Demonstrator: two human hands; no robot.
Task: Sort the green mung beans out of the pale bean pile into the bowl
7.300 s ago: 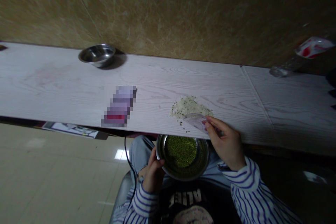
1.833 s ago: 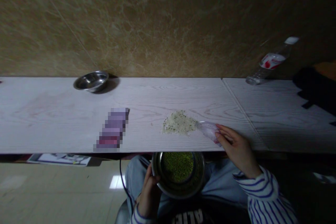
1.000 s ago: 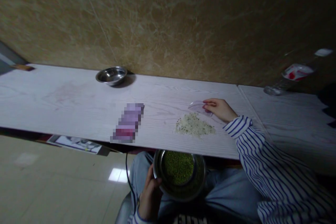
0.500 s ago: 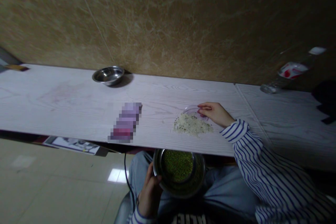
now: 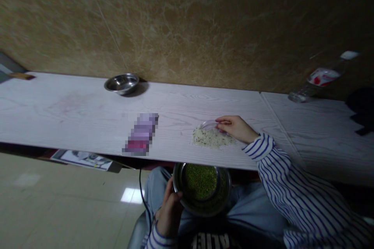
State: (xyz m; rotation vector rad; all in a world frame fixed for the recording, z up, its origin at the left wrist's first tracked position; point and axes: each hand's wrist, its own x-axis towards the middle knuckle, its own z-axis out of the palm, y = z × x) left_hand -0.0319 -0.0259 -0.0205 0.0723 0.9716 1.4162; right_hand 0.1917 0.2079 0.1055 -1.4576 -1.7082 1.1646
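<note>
My left hand [image 5: 170, 209] grips the left rim of a steel bowl [image 5: 224, 193], its thumb over the edge. Green beans, like mung beans, [image 5: 201, 181] lie in the bowl, which is at my lap just below the table edge. On the table, my right hand [image 5: 237, 127] pinches a thin, clear, curved plastic piece [image 5: 208, 125]. That piece stands at the far side of a pile of white rice-like grains [image 5: 212, 139] flecked with green beans. Its lower edge meets the pile, and my fingers hide its right end.
A second steel bowl [image 5: 122, 84] stands near the wall at the left. A pixelated, phone-shaped object [image 5: 142, 134] lies left of the pile. At the right, a clear bottle [image 5: 317, 78] stands by a dark object [image 5: 362, 111]. A black cable [image 5: 143, 192] hangs below the table edge.
My right hand has carried the plastic piece from the pile's right side to behind it, then down against its far edge. My left hand keeps hold of the bowl.
</note>
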